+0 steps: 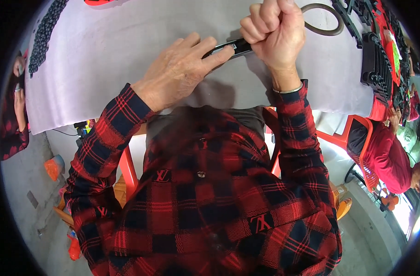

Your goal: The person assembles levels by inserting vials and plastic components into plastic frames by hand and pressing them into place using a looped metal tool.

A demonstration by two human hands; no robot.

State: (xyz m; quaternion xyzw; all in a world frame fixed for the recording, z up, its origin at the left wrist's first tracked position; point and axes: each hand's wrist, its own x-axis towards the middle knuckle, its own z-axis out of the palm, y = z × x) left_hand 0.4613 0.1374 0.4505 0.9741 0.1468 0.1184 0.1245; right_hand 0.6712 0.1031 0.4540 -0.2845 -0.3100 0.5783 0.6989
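Pale grey covering spreads over the table, a plain ground against which dark pieces stand out. Near its front edge, the left hand pinches a slim black plastic part, thumb laid along the top, apparently to keep it steady. The right hand is curled into a fist against the part's other end; what its fingers enclose is hidden. Just beyond lies a dark brown ring; farther right, stacked black ribbed plastic pieces; far left, heaped small black beads, perhaps kept aside for working room.
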